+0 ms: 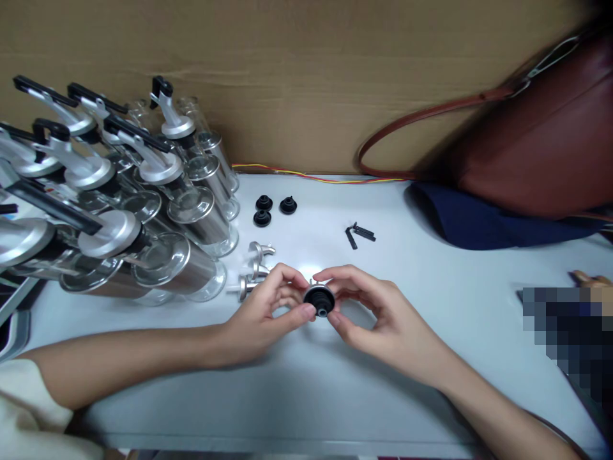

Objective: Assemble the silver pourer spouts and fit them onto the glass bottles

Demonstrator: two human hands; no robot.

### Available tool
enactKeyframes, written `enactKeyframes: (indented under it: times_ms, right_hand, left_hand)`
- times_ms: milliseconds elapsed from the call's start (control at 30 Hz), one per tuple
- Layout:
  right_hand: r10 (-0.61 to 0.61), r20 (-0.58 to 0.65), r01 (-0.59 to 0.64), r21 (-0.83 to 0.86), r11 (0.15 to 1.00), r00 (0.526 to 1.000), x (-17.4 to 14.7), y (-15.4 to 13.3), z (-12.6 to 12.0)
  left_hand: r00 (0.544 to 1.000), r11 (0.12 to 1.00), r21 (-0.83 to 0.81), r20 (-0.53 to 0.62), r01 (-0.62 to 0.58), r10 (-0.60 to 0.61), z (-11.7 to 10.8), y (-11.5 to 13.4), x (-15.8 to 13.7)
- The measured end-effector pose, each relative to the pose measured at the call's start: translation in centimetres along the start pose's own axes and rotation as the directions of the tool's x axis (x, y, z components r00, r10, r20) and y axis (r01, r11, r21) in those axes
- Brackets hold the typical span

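Note:
Between both hands, above the table, is a bottle pourer with a silver rim and a black rubber stopper, whose hollow end faces me. My left hand pinches its left side with thumb and fingers. From the right, my right hand grips the opposite side the same way. Just beyond my left hand lie several silver pourer spouts, partly covered by that hand. Three loose black rubber stoppers sit farther back. Small black levers lie on the table beyond my right hand.
Several glass-and-steel bottles with silver pourers crowd the left side. A brown leather bag rests on dark blue cloth at the back right. Red and yellow wires run along the cardboard. Another person's hand shows at right.

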State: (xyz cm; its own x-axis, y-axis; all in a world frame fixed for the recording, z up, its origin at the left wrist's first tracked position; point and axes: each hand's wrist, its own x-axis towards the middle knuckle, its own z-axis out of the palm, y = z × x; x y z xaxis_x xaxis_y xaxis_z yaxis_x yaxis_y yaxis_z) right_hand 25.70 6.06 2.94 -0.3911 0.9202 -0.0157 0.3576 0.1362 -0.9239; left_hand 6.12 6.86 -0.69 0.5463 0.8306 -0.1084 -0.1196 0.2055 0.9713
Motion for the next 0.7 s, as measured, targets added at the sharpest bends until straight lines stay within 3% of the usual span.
enactKeyframes:
  times_ms: [300, 700]
  right_hand:
    - [0.054, 0.006, -0.054, 0.036, 0.998, 0.999, -0.13, -0.2, 0.14]
    - [0.11, 0.085, -0.112, 0.024, 0.993, 0.99, 0.0, 0.24, 0.09]
  left_hand:
    - [1.0, 0.998, 0.062, 0.027, -0.003, 0.001, 0.26, 0.79, 0.08]
    - [0.992, 0.958, 0.261, -0.003, -0.119, 0.125, 0.15, 0.6, 0.11]
